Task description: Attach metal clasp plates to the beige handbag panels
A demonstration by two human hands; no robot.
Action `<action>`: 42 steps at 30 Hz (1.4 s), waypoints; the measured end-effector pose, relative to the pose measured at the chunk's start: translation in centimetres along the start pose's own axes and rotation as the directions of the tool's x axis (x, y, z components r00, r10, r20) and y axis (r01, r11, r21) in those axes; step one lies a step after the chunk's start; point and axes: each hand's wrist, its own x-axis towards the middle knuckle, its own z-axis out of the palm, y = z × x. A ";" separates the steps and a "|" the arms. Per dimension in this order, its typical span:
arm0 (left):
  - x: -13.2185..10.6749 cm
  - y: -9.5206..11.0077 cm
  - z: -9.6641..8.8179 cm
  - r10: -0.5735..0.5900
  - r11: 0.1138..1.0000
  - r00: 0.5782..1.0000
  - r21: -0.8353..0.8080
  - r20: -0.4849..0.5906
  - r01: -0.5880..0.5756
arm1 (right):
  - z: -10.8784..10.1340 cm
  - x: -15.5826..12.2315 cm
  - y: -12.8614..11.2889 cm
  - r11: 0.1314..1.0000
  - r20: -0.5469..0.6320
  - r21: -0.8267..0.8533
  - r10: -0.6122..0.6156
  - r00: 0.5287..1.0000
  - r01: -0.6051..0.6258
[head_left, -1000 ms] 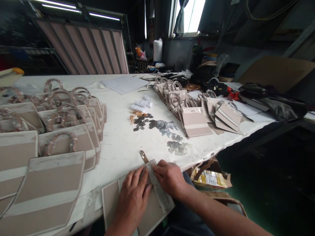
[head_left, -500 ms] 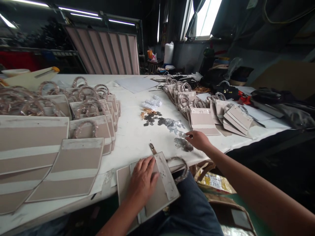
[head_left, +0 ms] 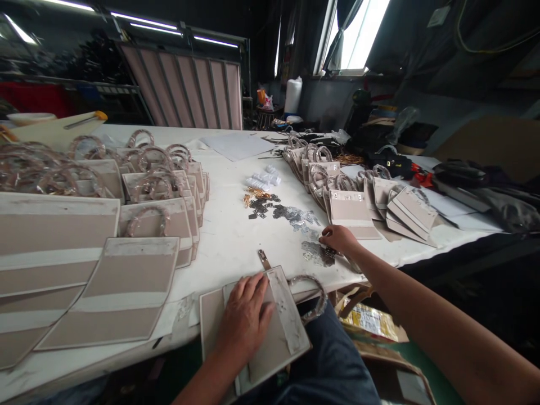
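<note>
My left hand lies flat, fingers stretched, on a beige bag panel. This panel overhangs the table's front edge above my lap. A round handle in clear wrap sticks out from its right side, and a short strap with a metal fitting shows at its far edge. My right hand is at a pile of small flat metal plates, its fingertips pinched together. What they hold, if anything, is too small to make out. Beside that pile lie more silver plates, dark square plates and gold-coloured fittings.
Stacked beige bag panels with wrapped handles fill the table's left side. More bag pieces stand at the right. Small white packets and a white sheet lie farther back. Below the table edge is an open carton.
The view has shifted slightly. My right hand stays at the metal plates, its fingers now lower over the nearer pile. My left hand still rests on the bag panel.
</note>
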 end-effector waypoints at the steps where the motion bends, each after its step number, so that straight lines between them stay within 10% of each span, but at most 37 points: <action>1: 0.0 0.0 0.0 -0.002 1.000 1.000 -0.001 -0.003 0.002 | -0.2 0.1 -0.1 1.000 0.002 -0.003 0.005 1.000 -0.005; 42: -0.2 0.3 -0.1 -0.043 0.998 0.999 -0.043 0.014 0.044 | -0.2 4.3 -1.7 0.992 0.121 0.077 -0.108 0.987 0.100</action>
